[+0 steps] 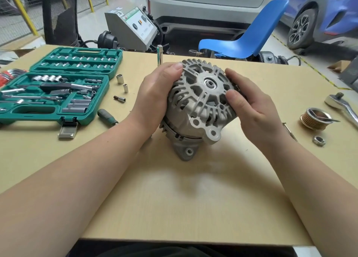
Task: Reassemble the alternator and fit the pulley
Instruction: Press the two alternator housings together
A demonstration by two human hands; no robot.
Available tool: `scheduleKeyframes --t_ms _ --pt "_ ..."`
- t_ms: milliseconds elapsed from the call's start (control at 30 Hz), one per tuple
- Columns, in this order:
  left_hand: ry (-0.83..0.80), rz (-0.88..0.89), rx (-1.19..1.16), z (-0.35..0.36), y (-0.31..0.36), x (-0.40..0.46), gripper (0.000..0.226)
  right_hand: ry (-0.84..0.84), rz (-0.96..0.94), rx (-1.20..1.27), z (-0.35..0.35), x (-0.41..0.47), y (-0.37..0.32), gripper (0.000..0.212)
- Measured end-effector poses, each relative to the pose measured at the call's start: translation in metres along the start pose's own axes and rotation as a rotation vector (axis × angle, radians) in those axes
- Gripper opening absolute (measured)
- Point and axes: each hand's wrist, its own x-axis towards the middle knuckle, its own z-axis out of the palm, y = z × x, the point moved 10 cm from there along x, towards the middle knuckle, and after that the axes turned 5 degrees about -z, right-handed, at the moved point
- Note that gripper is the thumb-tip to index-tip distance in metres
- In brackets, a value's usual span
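The grey alternator (199, 104) sits mid-table, its finned front housing tilted toward me with the bearing and shaft hole showing at its centre. My left hand (155, 98) grips the housing's left side, thumb on the upper rim. My right hand (251, 107) holds the right side, thumb pressed on the face. The ribbed pulley (312, 119) lies on the table at the right, apart from the alternator, with a thin tool resting across it. A loose nut (319, 140) lies just in front of the pulley.
An open green socket set (58, 86) fills the left of the wooden table (184, 198). Loose sockets (122, 86) and a screwdriver (107, 116) lie beside it. A ratchet (342, 105) lies far right. A chrome extension (159, 54) stands behind the alternator. A blue chair (246, 40) stands beyond the table.
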Motion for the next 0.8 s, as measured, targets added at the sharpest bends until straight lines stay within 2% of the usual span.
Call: scheduleKeyframes --t_ms 100,233,300,433,600,700,800 --pt "0.002 0.014 -0.014 0.000 0.002 0.001 0.049 -0.009 -0.012 -0.010 0.000 0.003 0.000 0.060" --pt "0.012 0.045 0.006 -0.001 0.002 -0.002 0.028 -0.042 -0.046 0.028 0.001 0.006 -0.002 0.056" --pt "0.009 0.050 0.013 -0.001 0.003 -0.004 0.025 -0.054 -0.068 0.012 0.001 0.007 -0.004 0.055" --pt "0.009 0.060 0.025 -0.002 0.005 -0.004 0.030 -0.047 -0.080 -0.012 0.001 0.006 -0.003 0.059" --pt "-0.052 0.023 0.020 0.000 0.000 -0.002 0.055 -0.001 -0.060 0.043 0.001 0.004 0.003 0.059" --pt "-0.028 -0.038 0.001 -0.002 -0.008 0.001 0.057 0.035 -0.042 0.048 -0.001 0.009 0.007 0.060" --pt "0.014 -0.097 0.038 -0.006 -0.014 0.013 0.058 0.090 0.027 0.112 -0.003 0.021 0.013 0.051"
